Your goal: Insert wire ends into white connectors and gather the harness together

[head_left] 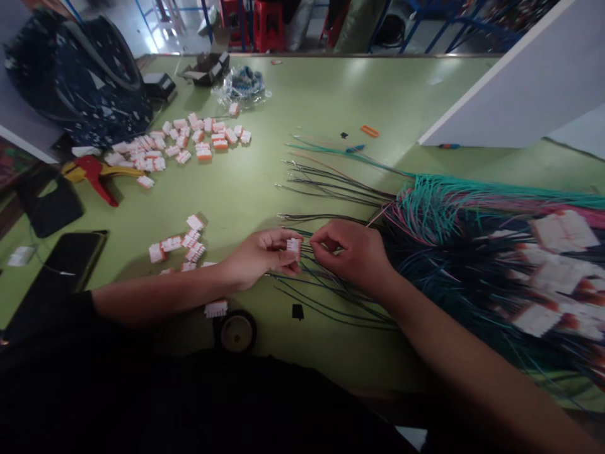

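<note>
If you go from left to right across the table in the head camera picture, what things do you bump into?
Black phone → red and yellow hand tool → small pile of white connectors → left hand holding a white connector → right hand pinching a wire → big bundle of teal wires.

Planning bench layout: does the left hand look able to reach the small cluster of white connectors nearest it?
Probably yes: the left hand, pinching a connector, lies near the cluster, with bare table between.

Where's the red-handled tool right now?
In the head view the red-handled tool lies at the table's far left, beside the big pile of white connectors and just below the dark backpack.
</note>
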Tool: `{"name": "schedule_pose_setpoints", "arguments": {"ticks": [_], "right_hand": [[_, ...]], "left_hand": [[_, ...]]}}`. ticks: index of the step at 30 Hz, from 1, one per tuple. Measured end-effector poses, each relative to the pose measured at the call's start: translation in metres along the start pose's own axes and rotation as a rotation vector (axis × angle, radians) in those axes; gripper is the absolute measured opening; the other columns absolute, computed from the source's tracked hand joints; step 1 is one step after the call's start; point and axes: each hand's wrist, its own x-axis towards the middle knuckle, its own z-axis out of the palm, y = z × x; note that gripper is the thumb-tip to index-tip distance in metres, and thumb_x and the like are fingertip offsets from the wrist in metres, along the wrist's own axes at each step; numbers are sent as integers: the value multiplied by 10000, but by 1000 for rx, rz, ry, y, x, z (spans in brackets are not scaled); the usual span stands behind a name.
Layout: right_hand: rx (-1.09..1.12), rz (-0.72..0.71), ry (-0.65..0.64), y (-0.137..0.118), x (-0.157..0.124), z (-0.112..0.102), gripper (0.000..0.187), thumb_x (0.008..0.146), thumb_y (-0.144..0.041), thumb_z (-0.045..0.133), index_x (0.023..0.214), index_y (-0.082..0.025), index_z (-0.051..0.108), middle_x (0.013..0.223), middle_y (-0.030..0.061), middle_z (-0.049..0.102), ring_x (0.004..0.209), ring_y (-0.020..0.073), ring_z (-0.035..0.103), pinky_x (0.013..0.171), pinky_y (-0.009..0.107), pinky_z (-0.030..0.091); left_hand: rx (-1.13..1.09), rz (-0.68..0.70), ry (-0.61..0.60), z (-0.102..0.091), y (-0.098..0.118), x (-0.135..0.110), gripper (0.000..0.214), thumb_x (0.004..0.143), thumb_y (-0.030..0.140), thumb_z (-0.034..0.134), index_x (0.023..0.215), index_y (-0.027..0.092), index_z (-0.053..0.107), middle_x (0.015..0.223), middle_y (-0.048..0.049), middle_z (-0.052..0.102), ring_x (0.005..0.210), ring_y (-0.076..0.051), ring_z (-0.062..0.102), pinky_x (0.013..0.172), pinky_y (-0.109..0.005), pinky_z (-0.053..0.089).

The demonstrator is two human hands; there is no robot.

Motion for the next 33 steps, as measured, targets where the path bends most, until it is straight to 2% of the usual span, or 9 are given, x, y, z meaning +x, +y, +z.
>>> {"name": "schedule_pose_setpoints", "arguments": {"ticks": [7,14,19,23,27,30,33], "right_hand": [[71,26,-5,2,-2,6,156,721,-241,499,643,-181,620,537,-14,536,503,93,434,520,229,275],[-3,-11,11,1,-5,13,185,740,-244,482,625,-181,614,525,-15,519,504,89,415,514,231,245],[3,50,-8,-1,-4,13,193,747,-249,476,617,-179,600,560,-3,548,521,97,441,517,235,243],[70,96,-28,-2,-4,12,183,742,-248,480,627,-174,601,584,3,574,534,100,465,532,231,270],[-11,74,-49,-6,-6,17,231,766,-294,476,643,-163,621,594,25,579,547,115,474,526,242,260],[-17,76,-60,-6,-4,17,258,786,-310,464,653,-161,628,604,28,586,553,114,477,523,238,258],[76,84,-111,-3,1,9,231,780,-305,486,668,-166,631,602,12,591,542,101,470,522,224,268]], "left_hand": [[15,10,32,-1,-2,1,370,670,137,666,1036,128,617,688,9,614,630,-93,590,658,-277,515],[72,-39,57,0,4,0,361,680,110,655,1040,126,627,736,-8,652,635,-94,605,684,-281,518],[108,-48,99,1,7,-1,344,707,101,629,1050,107,618,715,-7,654,604,-91,605,668,-274,518],[126,-15,51,-1,8,-1,344,700,118,639,1044,118,626,737,-9,663,620,-88,602,666,-260,516],[165,2,-30,-2,7,0,321,714,124,620,1033,144,642,785,-15,670,640,-83,596,661,-250,512],[180,14,-28,-2,7,-1,292,723,124,607,1012,137,650,773,-11,654,629,-79,589,660,-255,509],[165,20,-23,0,8,-1,271,722,124,604,989,123,652,710,8,618,608,-77,578,648,-253,503]]}}
